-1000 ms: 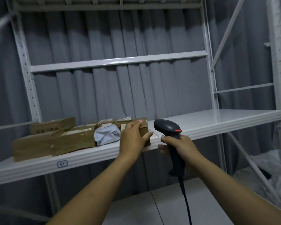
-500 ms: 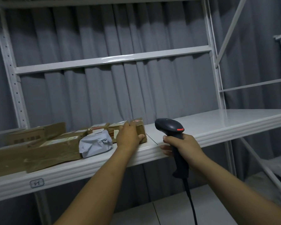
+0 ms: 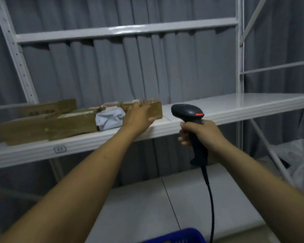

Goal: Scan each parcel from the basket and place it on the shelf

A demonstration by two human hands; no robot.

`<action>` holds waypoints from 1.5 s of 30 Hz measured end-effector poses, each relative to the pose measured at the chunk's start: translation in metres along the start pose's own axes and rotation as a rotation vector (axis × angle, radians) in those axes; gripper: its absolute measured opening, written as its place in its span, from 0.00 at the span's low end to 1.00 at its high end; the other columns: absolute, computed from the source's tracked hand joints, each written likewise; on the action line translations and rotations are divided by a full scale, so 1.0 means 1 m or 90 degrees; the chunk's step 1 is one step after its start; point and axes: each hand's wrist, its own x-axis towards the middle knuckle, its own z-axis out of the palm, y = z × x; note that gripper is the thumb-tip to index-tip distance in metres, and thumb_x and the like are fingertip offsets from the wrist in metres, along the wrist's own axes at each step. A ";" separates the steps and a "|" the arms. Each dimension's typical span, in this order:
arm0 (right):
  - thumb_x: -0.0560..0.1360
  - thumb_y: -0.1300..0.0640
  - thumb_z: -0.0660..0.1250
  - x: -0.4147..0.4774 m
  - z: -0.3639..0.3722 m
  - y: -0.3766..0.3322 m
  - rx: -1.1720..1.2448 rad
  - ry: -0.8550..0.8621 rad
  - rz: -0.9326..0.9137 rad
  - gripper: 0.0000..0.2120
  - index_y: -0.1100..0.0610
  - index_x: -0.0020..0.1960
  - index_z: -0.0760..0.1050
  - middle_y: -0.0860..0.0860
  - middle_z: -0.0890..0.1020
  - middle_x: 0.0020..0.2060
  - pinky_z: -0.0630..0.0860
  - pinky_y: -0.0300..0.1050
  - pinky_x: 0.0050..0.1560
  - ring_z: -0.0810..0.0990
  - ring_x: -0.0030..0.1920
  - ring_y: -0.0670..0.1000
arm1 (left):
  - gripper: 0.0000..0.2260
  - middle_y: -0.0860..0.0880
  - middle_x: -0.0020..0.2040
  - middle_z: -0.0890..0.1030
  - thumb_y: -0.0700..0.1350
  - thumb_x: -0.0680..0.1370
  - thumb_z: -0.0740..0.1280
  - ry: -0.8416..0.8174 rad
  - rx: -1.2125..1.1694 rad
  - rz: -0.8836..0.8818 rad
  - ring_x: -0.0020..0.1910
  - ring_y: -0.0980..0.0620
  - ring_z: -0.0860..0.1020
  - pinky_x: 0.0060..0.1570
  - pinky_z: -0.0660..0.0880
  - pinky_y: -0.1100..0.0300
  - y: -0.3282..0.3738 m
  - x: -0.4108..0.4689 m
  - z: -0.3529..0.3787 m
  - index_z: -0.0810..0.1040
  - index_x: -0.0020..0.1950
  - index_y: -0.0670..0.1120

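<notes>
**Your left hand on the parcel at the shelf, your right hand on the scanner**

Your left hand (image 3: 138,117) holds the small brown cardboard parcel (image 3: 155,109), which sits on the white metal shelf board (image 3: 235,104). Your fingers curl over the parcel's top and your thumb lies against the lower part of its front face. The parcel sits under and just beyond your palm, with its right end sticking out past your hand. It stands flat near the front edge of the board, and its left side is close to the crumpled white plastic mailer bag (image 3: 109,118); whether the two touch you cannot tell.

Left of the bag lie the long flat brown cardboard boxes (image 3: 42,126), side by side on the same board. A small label (image 3: 60,149) is stuck on the board's front lip below them.

Your right hand (image 3: 203,135) is wrapped tightly round the grip of the black handheld barcode scanner (image 3: 187,112). You hold it upright in front of the shelf edge, just right of the parcel and apart from it. Its black cable (image 3: 211,199) hangs down towards the blue plastic basket (image 3: 180,237), of which only the rim shows at the bottom of the view
</notes>
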 end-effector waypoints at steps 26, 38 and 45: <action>0.75 0.58 0.71 -0.232 -0.098 0.254 -0.074 0.044 0.429 0.11 0.68 0.47 0.78 0.59 0.79 0.29 0.75 0.48 0.35 0.76 0.28 0.55 | 0.37 0.47 0.75 0.63 0.65 0.71 0.69 -0.569 -0.217 -0.180 0.71 0.48 0.65 0.68 0.63 0.55 0.038 -0.438 0.234 0.62 0.76 0.53; 0.74 0.60 0.71 -0.212 -0.089 0.276 -0.034 0.034 0.453 0.10 0.67 0.48 0.79 0.60 0.81 0.34 0.76 0.45 0.33 0.78 0.31 0.54 | 0.06 0.48 0.49 0.77 0.44 0.76 0.71 -0.350 -0.355 -0.360 0.51 0.49 0.76 0.42 0.67 0.67 0.023 -0.432 0.234 0.73 0.47 0.50; 0.72 0.56 0.73 -0.207 -0.066 0.285 -0.004 0.037 0.467 0.12 0.60 0.53 0.80 0.61 0.85 0.45 0.79 0.55 0.51 0.83 0.47 0.61 | 0.11 0.57 0.47 0.82 0.38 0.75 0.70 -0.029 -0.614 -0.442 0.50 0.55 0.79 0.50 0.74 0.67 0.017 -0.416 0.182 0.76 0.38 0.52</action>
